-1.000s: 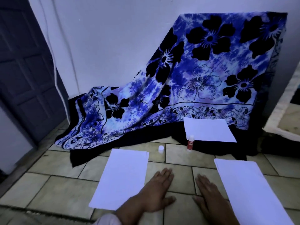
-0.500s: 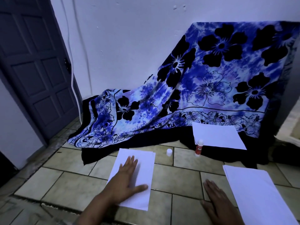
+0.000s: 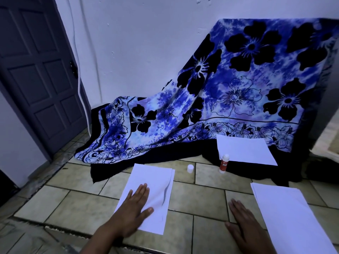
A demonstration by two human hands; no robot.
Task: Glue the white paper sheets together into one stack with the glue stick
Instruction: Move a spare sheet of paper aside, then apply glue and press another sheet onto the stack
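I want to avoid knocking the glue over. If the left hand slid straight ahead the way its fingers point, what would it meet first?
The left hand points up the left paper stack; past its far edge, likely the dark cloth hem. The glue stick stands well right of that line.

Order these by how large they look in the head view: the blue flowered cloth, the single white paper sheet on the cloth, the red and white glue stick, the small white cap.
1. Blue flowered cloth
2. Single white paper sheet
3. Red and white glue stick
4. Small white cap
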